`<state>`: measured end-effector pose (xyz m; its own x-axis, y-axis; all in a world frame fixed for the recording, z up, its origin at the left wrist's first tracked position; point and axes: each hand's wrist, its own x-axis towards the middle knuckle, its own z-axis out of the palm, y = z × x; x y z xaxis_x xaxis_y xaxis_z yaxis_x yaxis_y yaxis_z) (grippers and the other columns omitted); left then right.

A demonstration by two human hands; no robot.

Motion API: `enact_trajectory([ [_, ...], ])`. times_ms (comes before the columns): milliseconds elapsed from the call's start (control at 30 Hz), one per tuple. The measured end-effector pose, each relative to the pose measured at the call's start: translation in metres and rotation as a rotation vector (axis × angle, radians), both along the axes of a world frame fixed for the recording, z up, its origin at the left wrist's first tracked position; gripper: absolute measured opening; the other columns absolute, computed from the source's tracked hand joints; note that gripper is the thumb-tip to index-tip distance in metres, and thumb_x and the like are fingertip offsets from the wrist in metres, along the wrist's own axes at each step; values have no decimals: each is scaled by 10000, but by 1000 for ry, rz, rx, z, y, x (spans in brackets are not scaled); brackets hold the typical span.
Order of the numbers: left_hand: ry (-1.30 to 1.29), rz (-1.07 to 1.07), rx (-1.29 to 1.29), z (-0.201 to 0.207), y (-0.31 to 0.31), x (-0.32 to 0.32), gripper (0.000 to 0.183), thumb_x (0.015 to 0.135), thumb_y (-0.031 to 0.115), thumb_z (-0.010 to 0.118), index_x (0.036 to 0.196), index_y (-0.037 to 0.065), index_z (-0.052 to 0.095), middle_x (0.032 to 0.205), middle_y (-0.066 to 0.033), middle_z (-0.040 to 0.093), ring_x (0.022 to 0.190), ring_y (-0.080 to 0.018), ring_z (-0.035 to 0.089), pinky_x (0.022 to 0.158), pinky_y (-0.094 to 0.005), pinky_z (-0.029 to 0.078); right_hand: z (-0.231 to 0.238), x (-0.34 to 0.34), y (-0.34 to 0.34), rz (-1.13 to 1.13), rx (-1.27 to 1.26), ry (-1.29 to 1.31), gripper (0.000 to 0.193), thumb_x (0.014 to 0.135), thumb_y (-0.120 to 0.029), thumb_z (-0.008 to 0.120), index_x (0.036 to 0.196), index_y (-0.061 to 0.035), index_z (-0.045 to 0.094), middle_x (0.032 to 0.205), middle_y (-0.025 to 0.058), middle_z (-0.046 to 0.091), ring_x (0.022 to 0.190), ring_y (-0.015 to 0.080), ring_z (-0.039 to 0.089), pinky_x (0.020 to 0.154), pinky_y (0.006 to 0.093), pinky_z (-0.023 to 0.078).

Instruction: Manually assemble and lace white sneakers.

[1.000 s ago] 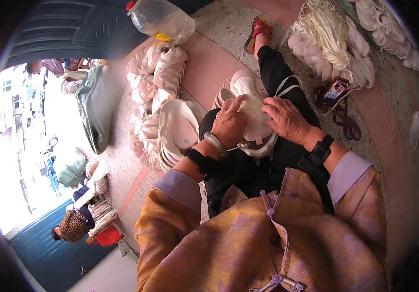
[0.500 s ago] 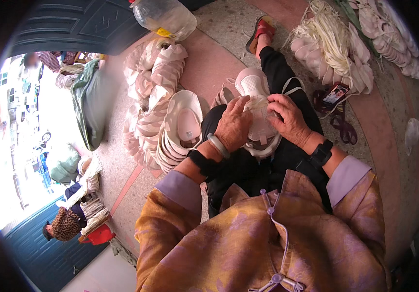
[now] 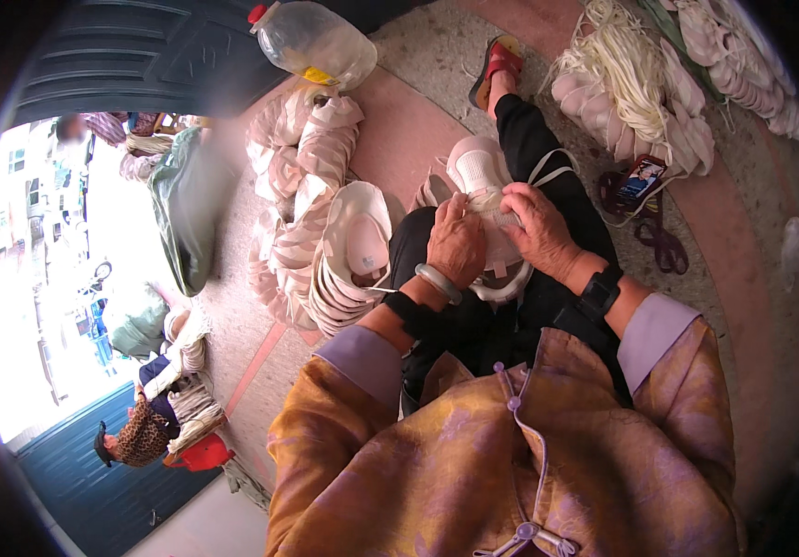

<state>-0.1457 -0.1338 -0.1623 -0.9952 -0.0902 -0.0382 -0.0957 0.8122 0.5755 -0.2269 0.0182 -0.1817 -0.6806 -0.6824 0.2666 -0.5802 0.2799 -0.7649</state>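
A pale pink and white shoe upper (image 3: 479,167) lies across my lap, its tongue end pointing away from me. My left hand (image 3: 456,245) is closed at the left side of its lace opening, fingertips pinched together at the lacing. From the right, my right hand (image 3: 541,228) pinches at the same opening, thumb and forefinger together. A white shoelace (image 3: 557,155) loops out over my right thigh from beside that hand. Both hands cover much of the upper's middle, so the exact grip on the lace is partly hidden.
Nested shoe uppers (image 3: 355,243) stand left of my knee, with more bundled uppers (image 3: 301,153) beyond. A bundle of white laces (image 3: 615,70) lies on uppers at far right, near a phone (image 3: 642,178). A plastic bottle (image 3: 316,45) lies at the back. Another person (image 3: 142,434) sits far left.
My hands have drawn closer together over the shoe upper. The right fingers, raised and apart before, now come together at the lacing. The view has shifted slightly.
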Motion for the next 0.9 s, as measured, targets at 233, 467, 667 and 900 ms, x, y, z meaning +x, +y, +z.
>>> enact_trajectory([
  [233,10,-147,-95,3,-6,-2,154,706,111,543,814,17,601,1183,-235,436,1131,-408,384,931,-456,353,-5,0,-1,5,-26,-30,305,639,-3,622,886,-72,458,980,93,480,926,314,510,774,395,435],
  [467,50,-200,-281,27,0,-5,195,673,114,574,855,71,631,1258,-204,387,1198,-415,323,963,-503,292,-7,-2,0,3,-79,-50,308,641,11,618,891,-67,456,949,95,484,905,318,511,754,397,435],
  [667,-105,-263,-155,17,-14,-18,181,675,71,564,837,29,632,1285,-136,385,1174,-368,372,909,-470,381,-7,-1,-3,-10,-76,-89,297,641,5,622,887,-60,468,945,106,496,905,331,518,773,390,436],
  [900,43,-380,-104,-1,-17,-7,123,668,24,538,761,-14,607,861,-131,582,1154,-320,403,967,-391,350,-4,3,3,-11,-69,-195,247,650,0,621,857,-53,497,949,111,510,909,323,529,779,375,447],
])
